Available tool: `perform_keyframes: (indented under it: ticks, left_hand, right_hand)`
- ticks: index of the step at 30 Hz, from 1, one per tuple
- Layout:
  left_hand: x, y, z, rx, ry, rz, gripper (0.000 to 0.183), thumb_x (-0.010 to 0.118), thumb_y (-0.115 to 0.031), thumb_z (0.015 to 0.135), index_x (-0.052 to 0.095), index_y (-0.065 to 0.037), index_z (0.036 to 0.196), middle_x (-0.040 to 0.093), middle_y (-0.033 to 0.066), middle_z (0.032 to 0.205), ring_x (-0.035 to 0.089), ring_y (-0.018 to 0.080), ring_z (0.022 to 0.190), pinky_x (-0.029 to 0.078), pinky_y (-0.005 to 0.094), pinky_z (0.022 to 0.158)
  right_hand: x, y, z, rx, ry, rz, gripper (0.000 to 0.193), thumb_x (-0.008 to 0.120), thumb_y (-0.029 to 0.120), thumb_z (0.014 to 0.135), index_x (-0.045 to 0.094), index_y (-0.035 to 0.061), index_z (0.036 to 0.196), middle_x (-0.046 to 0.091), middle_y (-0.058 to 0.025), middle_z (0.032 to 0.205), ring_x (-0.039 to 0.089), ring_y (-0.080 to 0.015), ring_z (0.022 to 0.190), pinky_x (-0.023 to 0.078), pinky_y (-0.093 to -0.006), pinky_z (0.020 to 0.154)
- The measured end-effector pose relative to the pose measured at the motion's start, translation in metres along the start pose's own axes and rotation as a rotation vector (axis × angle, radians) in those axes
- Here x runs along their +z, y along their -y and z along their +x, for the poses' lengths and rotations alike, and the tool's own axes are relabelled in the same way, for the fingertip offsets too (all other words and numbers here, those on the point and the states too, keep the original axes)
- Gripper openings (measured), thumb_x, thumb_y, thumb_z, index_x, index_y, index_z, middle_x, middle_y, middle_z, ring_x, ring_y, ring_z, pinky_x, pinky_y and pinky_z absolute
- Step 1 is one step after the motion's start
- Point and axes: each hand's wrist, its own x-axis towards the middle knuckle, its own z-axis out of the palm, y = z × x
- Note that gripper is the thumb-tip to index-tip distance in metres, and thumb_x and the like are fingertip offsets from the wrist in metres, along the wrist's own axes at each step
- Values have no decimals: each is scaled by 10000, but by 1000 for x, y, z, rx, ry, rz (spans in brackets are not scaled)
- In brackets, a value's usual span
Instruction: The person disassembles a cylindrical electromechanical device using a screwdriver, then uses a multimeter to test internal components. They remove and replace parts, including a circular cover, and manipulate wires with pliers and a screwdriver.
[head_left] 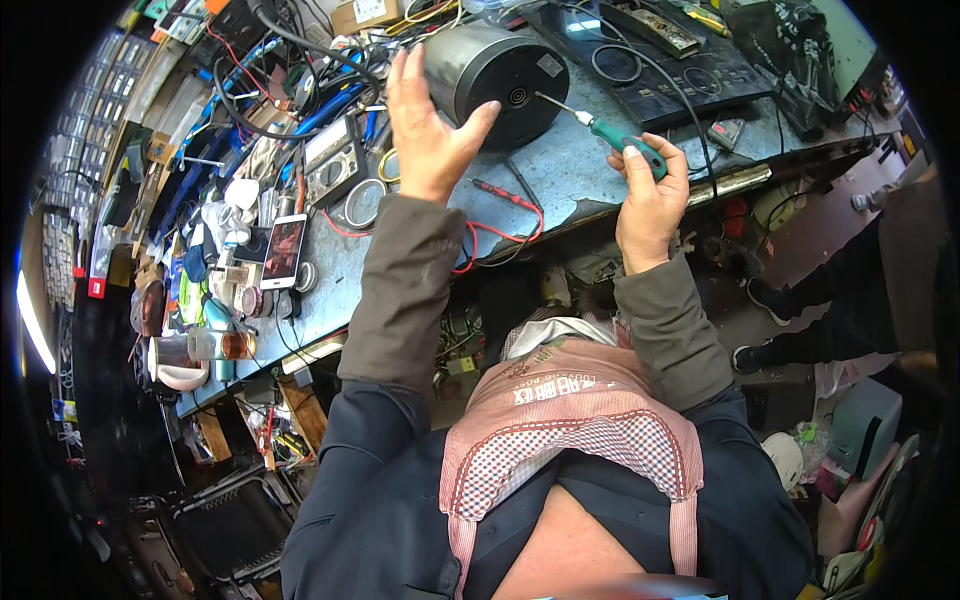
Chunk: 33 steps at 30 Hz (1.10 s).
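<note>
A steel electric kettle [455, 65] lies on its side on the blue bench, its black base with a round ringed socket facing me. My left hand [430, 125] is at its left side, fingers spread and thumb reaching over the base's edge; whether the palm touches it I cannot tell. In my right hand [650, 190] is a screwdriver [612, 135] with a green handle, gripped between thumb and fingers. Its shaft points left, with the tip at the black base just right of the socket.
A multimeter [332, 165] and a phone [284, 250] sit among clutter on the left. Red test leads [510, 197] trail along the bench's front edge. Behind on the right lies a black glass panel [680, 90] under a cable. Another person's legs [830, 300] show at right.
</note>
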Motion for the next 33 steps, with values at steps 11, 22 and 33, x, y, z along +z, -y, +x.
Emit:
perform_keyframes:
  ticks: [11, 22, 33]
  left_hand:
    - [37, 22, -31, -197, 110, -105, 1327, 1019, -376, 683, 255, -95, 1731, 306, 357, 1724, 401, 525, 1575, 419, 531, 1264]
    - [35, 23, -29, -199, 91, -55, 1290, 1010, -378, 683, 298, -84, 1718, 347, 367, 1705, 421, 523, 1567, 433, 534, 1253]
    - [34, 19, -29, -221, 81, -69, 1270, 1016, -378, 672, 330, -98, 1705, 362, 359, 1700, 448, 515, 1550, 448, 527, 1244]
  right_hand:
    - [1, 4, -10, -63, -15, -303, 268, 739, -50, 990, 646, -9, 1238, 710, -131, 1187, 733, -182, 998, 615, -339, 863]
    - [21, 52, -6, -544, 332, -1045, 323, 806, 135, 996, 650, 46, 1265, 708, -175, 1137, 692, -422, 1010, 568, -476, 856]
    - [22, 49, 4, -830, 314, -920, 355, 728, 263, 1082, 613, 20, 1314, 700, -242, 1002, 715, -443, 872, 561, -479, 743]
